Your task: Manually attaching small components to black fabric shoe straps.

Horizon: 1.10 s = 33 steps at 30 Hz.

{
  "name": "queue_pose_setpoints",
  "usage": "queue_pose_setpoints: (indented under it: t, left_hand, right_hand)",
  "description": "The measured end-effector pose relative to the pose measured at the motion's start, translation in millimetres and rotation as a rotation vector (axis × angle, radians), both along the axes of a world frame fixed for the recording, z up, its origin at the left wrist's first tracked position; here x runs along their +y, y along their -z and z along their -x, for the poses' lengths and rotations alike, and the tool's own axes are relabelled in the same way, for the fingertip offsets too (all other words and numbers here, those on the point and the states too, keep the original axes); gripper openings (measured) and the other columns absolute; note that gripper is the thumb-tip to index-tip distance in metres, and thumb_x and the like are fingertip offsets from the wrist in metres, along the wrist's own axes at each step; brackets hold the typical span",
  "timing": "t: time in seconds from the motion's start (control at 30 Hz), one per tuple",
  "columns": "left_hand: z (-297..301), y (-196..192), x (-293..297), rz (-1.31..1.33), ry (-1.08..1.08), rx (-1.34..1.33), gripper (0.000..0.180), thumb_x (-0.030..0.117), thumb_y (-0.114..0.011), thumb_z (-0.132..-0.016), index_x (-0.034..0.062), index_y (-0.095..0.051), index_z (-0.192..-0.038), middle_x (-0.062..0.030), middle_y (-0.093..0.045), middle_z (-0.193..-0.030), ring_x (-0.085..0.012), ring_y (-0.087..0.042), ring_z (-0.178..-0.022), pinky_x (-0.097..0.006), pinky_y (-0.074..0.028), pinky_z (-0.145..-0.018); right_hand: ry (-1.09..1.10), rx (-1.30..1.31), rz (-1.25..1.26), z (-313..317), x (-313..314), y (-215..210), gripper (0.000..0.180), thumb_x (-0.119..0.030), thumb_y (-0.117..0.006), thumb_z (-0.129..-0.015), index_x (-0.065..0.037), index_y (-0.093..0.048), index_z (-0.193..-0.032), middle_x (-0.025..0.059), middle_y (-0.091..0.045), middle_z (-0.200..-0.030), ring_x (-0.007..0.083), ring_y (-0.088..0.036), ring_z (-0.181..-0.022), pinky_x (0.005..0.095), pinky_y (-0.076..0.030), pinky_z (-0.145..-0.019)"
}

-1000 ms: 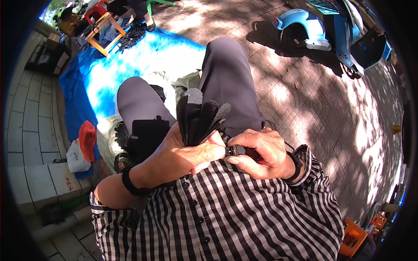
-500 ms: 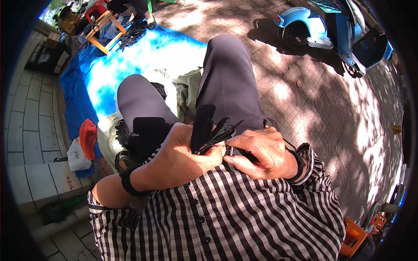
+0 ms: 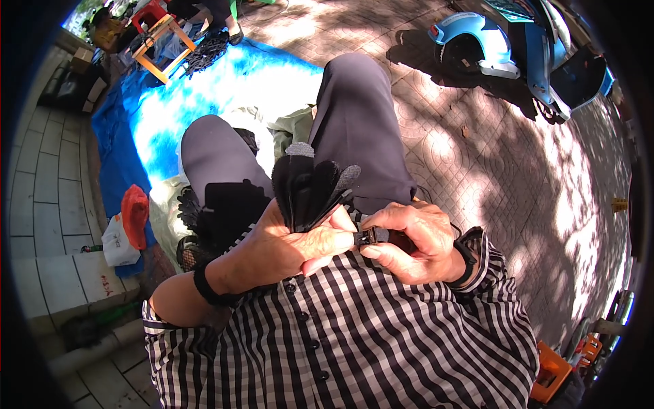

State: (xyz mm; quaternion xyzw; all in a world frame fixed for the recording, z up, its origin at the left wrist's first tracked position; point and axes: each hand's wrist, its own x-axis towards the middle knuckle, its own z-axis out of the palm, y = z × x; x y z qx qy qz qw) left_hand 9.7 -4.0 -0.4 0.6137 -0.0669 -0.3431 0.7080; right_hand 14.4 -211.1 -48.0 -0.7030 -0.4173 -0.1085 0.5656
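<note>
Above my lap, my left hand (image 3: 289,249) is closed around a bundle of black fabric straps (image 3: 300,187). Their rounded grey-tipped ends fan upward past the fingers. A short black strap end with a small dark buckle (image 3: 368,236) stretches across to my right hand (image 3: 412,242). The right thumb and forefinger pinch that buckle at its right side; the other right fingers are curled behind. Exactly how the strap runs through the buckle is too small to tell.
Beyond my knees lies a blue tarp (image 3: 204,88), with a wooden stool (image 3: 163,48) and a black heap (image 3: 208,53) near another person's feet. Red and white plastic bags (image 3: 135,218) sit at left. A blue scooter (image 3: 484,44) stands far right, an orange crate (image 3: 550,373) near right.
My left hand has turned the strap bundle so its grey-tipped ends spread upward and face me. The buckle now shows between my two hands. My right hand has barely moved.
</note>
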Motion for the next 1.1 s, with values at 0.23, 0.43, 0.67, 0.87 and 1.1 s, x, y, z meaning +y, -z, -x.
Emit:
queue_pose_setpoints:
  t: [0.23,0.43,0.67,0.87,1.1]
  left_hand:
    - [1.9,0.7,-0.3,0.02,-0.011,-0.039,0.008,0.008,-0.057,-0.086,0.0013,-0.058,-0.084,0.001,-0.051,-0.061,-0.004,-0.044,-0.045,-0.02,-0.033,-0.041]
    - [3.2,-5.8,-1.3,-0.079,-0.017,-0.09,0.007,0.008,-0.059,-0.084,0.0021,-0.058,-0.081,0.0022,-0.051,-0.062,-0.0029,-0.044,-0.051,-0.019,-0.036,-0.046]
    - [8.2,-0.9,-1.8,-0.183,-0.016,-0.196,0.006,0.005,-0.065,-0.079,0.0036,-0.059,-0.079,0.0036,-0.054,-0.069,-0.0027,-0.049,-0.064,-0.021,-0.042,-0.055]
    - [4.9,-13.4,-0.9,-0.172,-0.016,0.114,0.01,0.006,-0.068,-0.077,0.0035,-0.059,-0.079,0.004,-0.055,-0.069,-0.0025,-0.049,-0.064,-0.021,-0.042,-0.055]
    - [12.5,-1.8,-6.0,-0.181,-0.044,-0.325,0.006,0.005,-0.063,-0.079,0.0046,-0.057,-0.076,0.0042,-0.053,-0.064,-0.0033,-0.047,-0.058,-0.021,-0.04,-0.051]
  right_hand:
    - [0.017,0.039,-0.009,2.8,0.9,0.1,0.022,-0.005,-0.069,-0.074,0.009,-0.056,-0.087,0.0115,-0.062,-0.066,0.0183,-0.062,-0.054,0.0252,-0.046,-0.047]
    - [0.02,-0.058,-0.038,1.0,2.9,-2.0,0.023,-0.005,-0.07,-0.072,0.009,-0.057,-0.085,0.0127,-0.062,-0.066,0.0192,-0.061,-0.052,0.0262,-0.046,-0.046]
    - [0.043,-0.032,-0.055,4.6,3.6,1.9,0.025,-0.005,-0.075,-0.066,0.005,-0.06,-0.083,0.0108,-0.061,-0.065,0.0175,-0.055,-0.045,0.0255,-0.04,-0.039]
    - [0.009,0.117,0.01,8.3,-0.5,-9.6,0.024,-0.006,-0.071,-0.071,0.008,-0.058,-0.085,0.0132,-0.062,-0.066,0.0185,-0.059,-0.049,0.026,-0.045,-0.045]
    - [0.0,-0.16,-0.006,4.7,3.7,-5.3,0.026,-0.004,-0.072,-0.067,0.007,-0.058,-0.086,0.0113,-0.06,-0.064,0.0183,-0.059,-0.049,0.0261,-0.046,-0.043]
